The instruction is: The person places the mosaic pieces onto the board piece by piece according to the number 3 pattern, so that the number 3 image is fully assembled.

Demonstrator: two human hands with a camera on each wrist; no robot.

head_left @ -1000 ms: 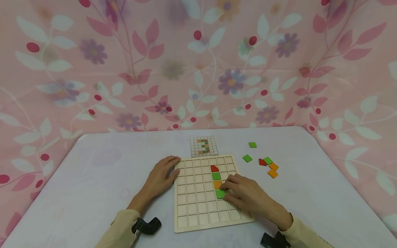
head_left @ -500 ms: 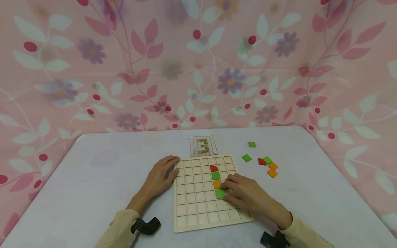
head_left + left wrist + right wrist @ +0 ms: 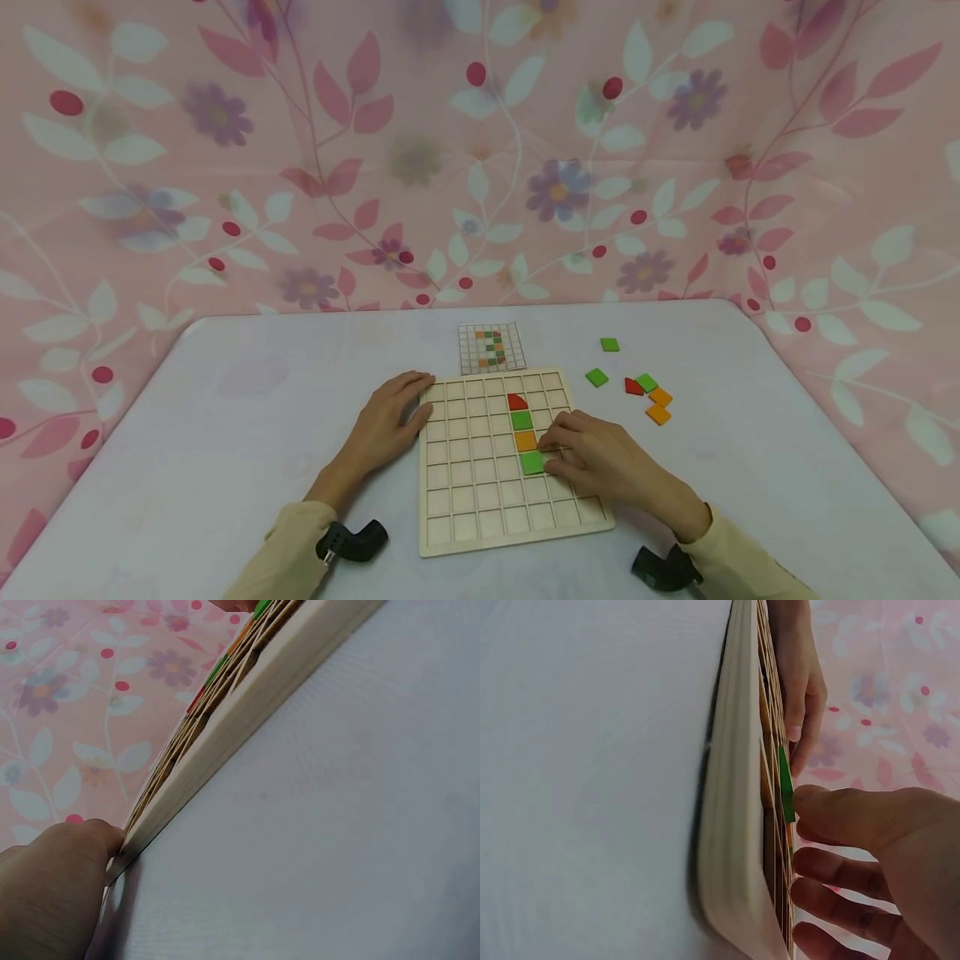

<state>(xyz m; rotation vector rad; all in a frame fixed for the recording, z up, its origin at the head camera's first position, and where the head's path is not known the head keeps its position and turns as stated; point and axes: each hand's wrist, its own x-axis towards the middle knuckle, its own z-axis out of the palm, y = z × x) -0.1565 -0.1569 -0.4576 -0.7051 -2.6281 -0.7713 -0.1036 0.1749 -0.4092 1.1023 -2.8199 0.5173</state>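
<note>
A pale wooden grid board (image 3: pixel 462 502) lies on the table in the head view. One column holds a red rounded tile (image 3: pixel 517 402), a green tile (image 3: pixel 521 420), an orange tile (image 3: pixel 525 441) and a lower green tile (image 3: pixel 532 463). My left hand (image 3: pixel 384 425) rests at the board's upper left corner, fingers fairly straight, thumb by the left edge. Over the board, just right of the lower green tile, my right hand (image 3: pixel 600 458) has loosely bent fingers. The right wrist view shows its thumb (image 3: pixel 840 814) close to that green tile (image 3: pixel 786 784); contact is unclear.
Behind the board lies a printed grid card (image 3: pixel 491 348) with a coloured pattern. To the right are loose tiles: green (image 3: pixel 610 344), another green (image 3: pixel 597 377), red (image 3: pixel 633 387), orange (image 3: pixel 658 415) and others. A floral cloth (image 3: pixel 420 158) hangs behind the table.
My right hand has shifted slightly right, and its fingertips now stand off the lower green tile. The left hand stays at the corner. The head view has tilted a little.
</note>
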